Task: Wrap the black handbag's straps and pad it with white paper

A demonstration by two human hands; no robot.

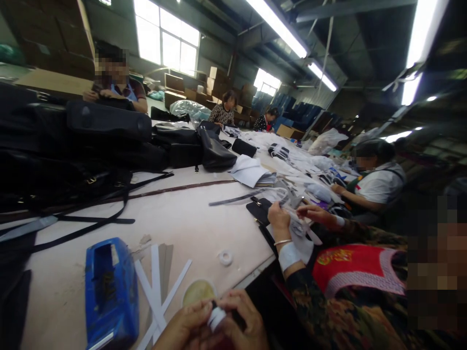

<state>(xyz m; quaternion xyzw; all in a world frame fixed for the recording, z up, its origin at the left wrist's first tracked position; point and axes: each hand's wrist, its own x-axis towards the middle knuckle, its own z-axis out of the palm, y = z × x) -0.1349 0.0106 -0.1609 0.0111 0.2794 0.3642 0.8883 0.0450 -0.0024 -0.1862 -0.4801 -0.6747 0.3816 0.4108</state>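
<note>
At the bottom middle, my left hand [190, 322] and my right hand [245, 318] meet, both closed on a small black piece with a white band around it [216, 317]. Its exact kind does not show, as the fingers cover part of it. Just beyond my hands is a round tub [199, 290] with something yellowish inside. Left of it, white strips [156, 282] and a grey strip [166, 270] lie crossed on the table. A small white ring-shaped roll [225, 257] rests on the tabletop further off.
A blue tape dispenser-like holder [126, 291] stands at the left. Black bags [109, 126] with straps are piled behind it. Close on my right, a co-worker's hands [280, 218] hold white material beside a black pouch [260, 210]. Stacked white sheets [249, 170] lie farther back.
</note>
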